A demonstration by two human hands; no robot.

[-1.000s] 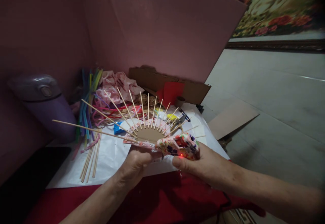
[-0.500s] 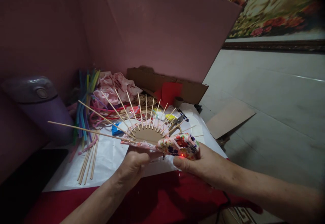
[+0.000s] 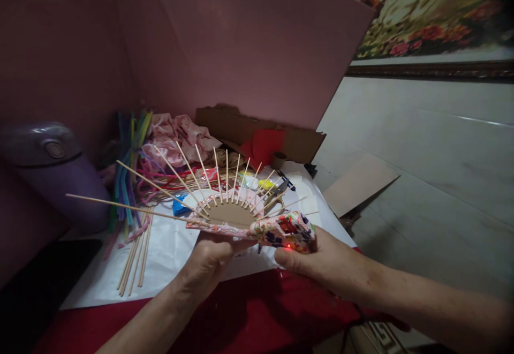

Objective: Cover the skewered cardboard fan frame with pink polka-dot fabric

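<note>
Cardboard (image 3: 233, 216) with sticks (image 3: 227, 178) is gripped in left hand (image 3: 209, 257), flowered tool (image 3: 285, 230) in right hand (image 3: 321, 260)

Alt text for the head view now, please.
The left hand holds a cardboard base with fanned sticks; the right hand holds a flowered tool at its right end. Behind lie scissors on white paper; loose sticks and a purple bottle are at left.

A brown cardboard half-disc (image 3: 233, 215) with pink trim (image 3: 219, 227) rests in the left fingers (image 3: 220, 250), straight edge nearest them; pale wooden sticks (image 3: 227, 177) radiate from its curved edge, away from the fingers. The flower-patterned tool (image 3: 281, 232) lies sideways within the right fingers (image 3: 287, 258), its red light (image 3: 289, 246) glowing beside the thumb.
</note>
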